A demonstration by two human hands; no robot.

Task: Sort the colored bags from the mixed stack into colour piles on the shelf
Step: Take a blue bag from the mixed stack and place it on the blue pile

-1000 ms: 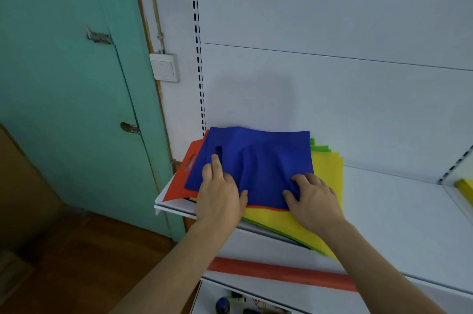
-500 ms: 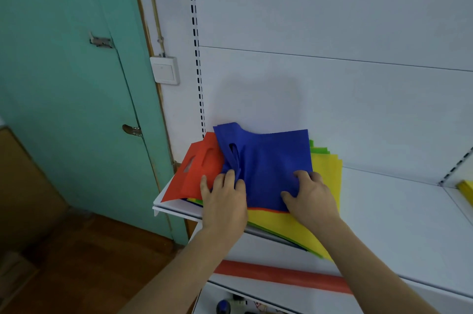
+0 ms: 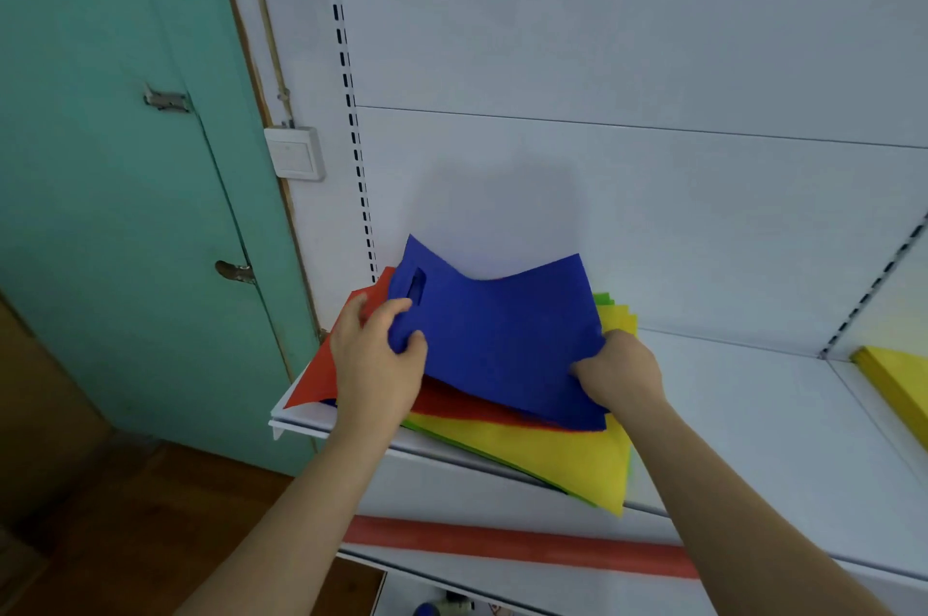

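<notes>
A blue bag with a cut-out handle is lifted off the mixed stack at the left end of the white shelf. My left hand pinches its left edge near the handle. My right hand grips its right front corner. Under it lie a red bag, a yellow bag and green edges at the back. The bags lower in the stack are mostly hidden.
A yellow pile lies at the far right of the shelf. A teal door and a wall switch stand to the left. A red strip runs along the shelf below. Wooden floor lies at the bottom left.
Both hands went from pressing flat on the blue bag to gripping its edges, and the bag rose off the stack, baring the red bag under it.
</notes>
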